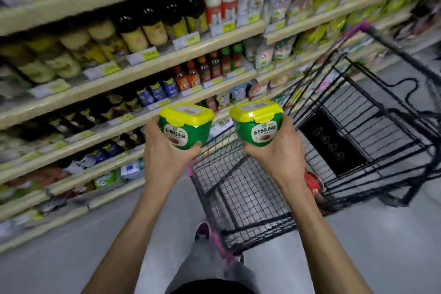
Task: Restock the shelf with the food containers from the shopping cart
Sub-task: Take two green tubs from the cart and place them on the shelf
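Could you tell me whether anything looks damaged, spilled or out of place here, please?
Nothing stands out. The left hand grips the left tub, the right hand the right tub; both lids are on and nothing has spilled.

Glossy green plastic tubs [185,131] with yellow lids, a black wire-mesh metal cart [241,193], smooth grey floor [71,258]

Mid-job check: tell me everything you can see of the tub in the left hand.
The left tub is a squat, rounded-square container, plastic by the look: green body, closed yellow lid with a pale label on top, white Chinese print and a brown picture on the front. It is held roughly upright in the air between the shelves and the cart. The left hand grips its side and base. It is apart from the right tub in the right hand.
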Motion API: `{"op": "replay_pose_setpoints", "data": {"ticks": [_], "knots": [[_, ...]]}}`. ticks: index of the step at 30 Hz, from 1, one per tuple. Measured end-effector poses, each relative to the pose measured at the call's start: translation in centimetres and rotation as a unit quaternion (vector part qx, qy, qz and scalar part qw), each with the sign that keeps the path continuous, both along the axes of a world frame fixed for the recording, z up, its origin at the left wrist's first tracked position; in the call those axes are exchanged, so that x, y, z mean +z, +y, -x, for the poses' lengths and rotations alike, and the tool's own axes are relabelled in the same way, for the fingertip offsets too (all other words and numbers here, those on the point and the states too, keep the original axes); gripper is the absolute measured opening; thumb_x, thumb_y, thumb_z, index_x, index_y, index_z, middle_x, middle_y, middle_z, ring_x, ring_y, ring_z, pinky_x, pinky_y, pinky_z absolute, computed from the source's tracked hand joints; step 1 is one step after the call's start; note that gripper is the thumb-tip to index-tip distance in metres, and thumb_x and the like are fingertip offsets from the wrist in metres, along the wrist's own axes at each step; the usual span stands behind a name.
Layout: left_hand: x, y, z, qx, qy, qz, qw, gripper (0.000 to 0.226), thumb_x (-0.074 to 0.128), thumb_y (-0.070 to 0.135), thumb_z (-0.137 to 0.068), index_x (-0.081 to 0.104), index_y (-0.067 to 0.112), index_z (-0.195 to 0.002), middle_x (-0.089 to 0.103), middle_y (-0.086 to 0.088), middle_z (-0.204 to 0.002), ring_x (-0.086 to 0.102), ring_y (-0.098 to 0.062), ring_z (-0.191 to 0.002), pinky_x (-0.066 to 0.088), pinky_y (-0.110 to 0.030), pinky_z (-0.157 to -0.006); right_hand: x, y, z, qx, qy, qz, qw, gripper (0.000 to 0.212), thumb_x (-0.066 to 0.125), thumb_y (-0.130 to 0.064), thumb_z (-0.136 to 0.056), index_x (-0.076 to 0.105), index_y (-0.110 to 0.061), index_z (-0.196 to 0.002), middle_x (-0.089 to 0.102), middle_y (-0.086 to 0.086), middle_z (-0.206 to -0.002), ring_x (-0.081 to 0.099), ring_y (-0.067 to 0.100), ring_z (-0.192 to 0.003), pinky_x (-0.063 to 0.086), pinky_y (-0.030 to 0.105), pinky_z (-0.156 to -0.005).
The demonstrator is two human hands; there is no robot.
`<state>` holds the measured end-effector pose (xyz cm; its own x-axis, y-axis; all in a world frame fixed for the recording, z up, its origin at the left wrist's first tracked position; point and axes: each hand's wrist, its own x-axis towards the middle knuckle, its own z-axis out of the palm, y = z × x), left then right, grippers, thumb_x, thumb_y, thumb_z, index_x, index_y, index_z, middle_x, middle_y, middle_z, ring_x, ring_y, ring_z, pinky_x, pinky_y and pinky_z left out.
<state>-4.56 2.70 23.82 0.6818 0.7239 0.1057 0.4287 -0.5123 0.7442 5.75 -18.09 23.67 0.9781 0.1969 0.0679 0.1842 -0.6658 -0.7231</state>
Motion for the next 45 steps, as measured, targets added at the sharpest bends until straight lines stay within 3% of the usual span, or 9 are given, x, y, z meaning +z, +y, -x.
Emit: {"op": "replay_pose_setpoints", "data": {"ticks": [6, 10, 12, 18, 24, 31, 36, 41, 45], "knots": [[4.1, 3.9, 9.8, 0.111, -0.091, 0.017, 0.989, 0.104, 0.094, 0.027, -0.056, 0.038, 0.009, -0.141, 0.049, 0.002, -0.127, 0.049, -0.007, -0.107, 0.036, -0.005, -0.078, 6.2, 6.8, 5.5, 0.106, -0.026, -0.042, 0.993, 0.080, 0.091, -0.038, -0.056, 0.049, -0.016, -0.120, 0.057, -0.008, -0.093, 0.054, 0.012, -0.078, 0.037, 0.019, -0.057], [6.7, 7.1, 17.7, 0.182, -0.135, 0.000, 0.974, 0.110, 0.085, 0.045, -0.048, 0.039, 0.011, -0.142, 0.051, -0.003, -0.133, 0.054, -0.019, -0.118, 0.048, -0.031, -0.093, 9.5, 11.8, 10.8, 0.170, -0.045, -0.059, 0.983, 0.077, 0.092, -0.034, -0.057, 0.050, -0.017, -0.119, 0.054, -0.011, -0.090, 0.048, 0.009, -0.071, 0.038, 0.006, -0.053], [7.6, 9.1, 22.2, 0.219, -0.153, -0.006, 0.964, 0.109, 0.080, 0.048, -0.046, 0.039, 0.012, -0.141, 0.050, -0.002, -0.131, 0.053, -0.022, -0.119, 0.048, -0.033, -0.095, 10.7, 14.6, 14.1, 0.202, -0.055, -0.070, 0.975, 0.079, 0.092, -0.032, -0.058, 0.050, -0.016, -0.122, 0.053, -0.013, -0.091, 0.049, 0.006, -0.071, 0.037, 0.001, -0.054], [9.5, 14.7, 36.1, 0.281, -0.193, -0.023, 0.940, 0.105, 0.092, 0.028, -0.055, 0.035, 0.013, -0.143, 0.046, 0.006, -0.123, 0.047, 0.003, -0.104, 0.037, 0.001, -0.078, 13.5, 23.4, 24.9, 0.290, -0.067, -0.103, 0.949, 0.088, 0.092, -0.034, -0.057, 0.047, -0.015, -0.131, 0.064, -0.004, -0.105, 0.063, 0.021, -0.095, 0.041, 0.026, -0.068], [11.1, 19.0, 47.8, 0.353, -0.187, -0.074, 0.914, 0.101, 0.090, 0.029, -0.059, 0.034, 0.014, -0.142, 0.046, 0.003, -0.125, 0.052, -0.009, -0.106, 0.044, -0.015, -0.079, 15.0, 31.1, 34.4, 0.352, -0.066, -0.116, 0.926, 0.087, 0.091, -0.038, -0.059, 0.047, -0.018, -0.130, 0.067, -0.002, -0.115, 0.058, 0.016, -0.091, 0.036, 0.023, -0.061], [12.5, 23.3, 57.7, 0.424, -0.206, -0.086, 0.878, 0.106, 0.080, 0.047, -0.048, 0.037, 0.011, -0.137, 0.049, -0.003, -0.128, 0.056, -0.018, -0.115, 0.053, -0.041, -0.095, 15.9, 38.5, 42.7, 0.406, -0.068, -0.135, 0.901, 0.082, 0.091, -0.039, -0.061, 0.048, -0.014, -0.127, 0.063, -0.003, -0.109, 0.060, 0.016, -0.095, 0.040, 0.025, -0.071], [12.7, 27.9, 61.6, 0.451, -0.218, -0.090, 0.861, 0.102, 0.076, 0.049, -0.048, 0.037, 0.012, -0.135, 0.049, -0.002, -0.126, 0.056, -0.014, -0.111, 0.052, -0.029, -0.091, 16.5, 44.5, 46.7, 0.433, -0.066, -0.147, 0.887, 0.082, 0.091, -0.040, -0.060, 0.047, -0.018, -0.126, 0.056, -0.010, -0.102, 0.054, 0.010, -0.088, 0.042, 0.026, -0.070], [12.3, 34.7, 64.4, 0.470, -0.205, -0.079, 0.855, 0.101, 0.076, 0.049, -0.046, 0.036, 0.022, -0.135, 0.052, -0.002, -0.125, 0.060, -0.016, -0.106, 0.057, -0.043, -0.088, 16.1, 52.1, 49.4, 0.458, -0.060, -0.153, 0.873, 0.078, 0.092, -0.039, -0.059, 0.044, -0.028, -0.120, 0.056, -0.012, -0.099, 0.056, 0.013, -0.085, 0.049, 0.030, -0.070], [13.2, 42.2, 66.1, 0.476, -0.194, -0.104, 0.852, 0.096, 0.083, 0.040, -0.053, 0.037, 0.020, -0.134, 0.049, -0.001, -0.124, 0.056, -0.018, -0.111, 0.054, -0.040, -0.090, 16.6, 59.7, 51.5, 0.467, -0.058, -0.155, 0.868, 0.083, 0.091, -0.041, -0.061, 0.045, -0.022, -0.127, 0.055, -0.010, -0.102, 0.053, 0.012, -0.086, 0.044, 0.026, -0.066]]}}
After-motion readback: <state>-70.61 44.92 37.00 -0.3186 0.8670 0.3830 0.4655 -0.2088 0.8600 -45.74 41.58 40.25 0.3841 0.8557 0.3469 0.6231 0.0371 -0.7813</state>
